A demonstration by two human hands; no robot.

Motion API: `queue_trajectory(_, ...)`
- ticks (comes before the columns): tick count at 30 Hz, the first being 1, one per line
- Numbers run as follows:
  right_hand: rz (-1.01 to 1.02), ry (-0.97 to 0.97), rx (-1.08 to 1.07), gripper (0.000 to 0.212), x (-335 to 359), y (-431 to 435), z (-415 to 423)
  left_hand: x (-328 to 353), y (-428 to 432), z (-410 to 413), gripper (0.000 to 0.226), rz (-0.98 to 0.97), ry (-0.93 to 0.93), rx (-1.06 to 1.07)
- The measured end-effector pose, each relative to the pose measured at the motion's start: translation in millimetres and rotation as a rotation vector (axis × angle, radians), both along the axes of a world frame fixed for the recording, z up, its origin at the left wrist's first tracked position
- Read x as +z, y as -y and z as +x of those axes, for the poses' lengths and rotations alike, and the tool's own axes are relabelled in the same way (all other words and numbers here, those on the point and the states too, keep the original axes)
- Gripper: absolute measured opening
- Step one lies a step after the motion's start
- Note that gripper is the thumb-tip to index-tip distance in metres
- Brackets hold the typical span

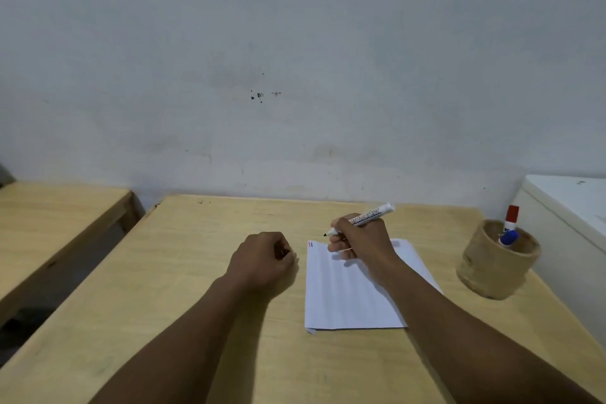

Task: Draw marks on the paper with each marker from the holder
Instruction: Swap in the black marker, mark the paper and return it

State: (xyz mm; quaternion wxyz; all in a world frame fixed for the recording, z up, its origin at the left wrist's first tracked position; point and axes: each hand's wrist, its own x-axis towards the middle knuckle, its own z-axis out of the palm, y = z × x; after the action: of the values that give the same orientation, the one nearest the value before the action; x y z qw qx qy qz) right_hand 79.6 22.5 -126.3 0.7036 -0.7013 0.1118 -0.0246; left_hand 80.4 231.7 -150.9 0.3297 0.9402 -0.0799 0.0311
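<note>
A white sheet of paper lies on the wooden table, with small red and blue marks at its top left corner. My right hand grips an uncapped white marker; its black tip hovers just beyond the paper's top edge. My left hand rests as a fist on the table left of the paper, and something dark, perhaps the cap, shows between its fingers. A round wooden holder at the right holds a red-capped marker and a blue-capped marker.
A white cabinet stands right of the table, close behind the holder. A second wooden table sits to the left across a gap. A grey wall runs along the table's far edge.
</note>
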Motion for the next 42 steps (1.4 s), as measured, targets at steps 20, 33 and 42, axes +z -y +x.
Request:
queue_trajectory(20, -0.266, 0.074, -0.002, 0.015, -40, -12, 23, -18, 10, 7, 0.055, -0.012, 0.045, 0.061)
queue_trajectory(33, -0.216, 0.027, 0.001, 0.008, -36, -11, 21, -14, 11, 4, 0.054, -0.012, 0.014, 0.065)
queue_trajectory(42, 0.175, 0.036, -0.144, 0.011, 11, 8, 20, -2, -2, 11, 0.010, -0.314, -0.105, 0.046)
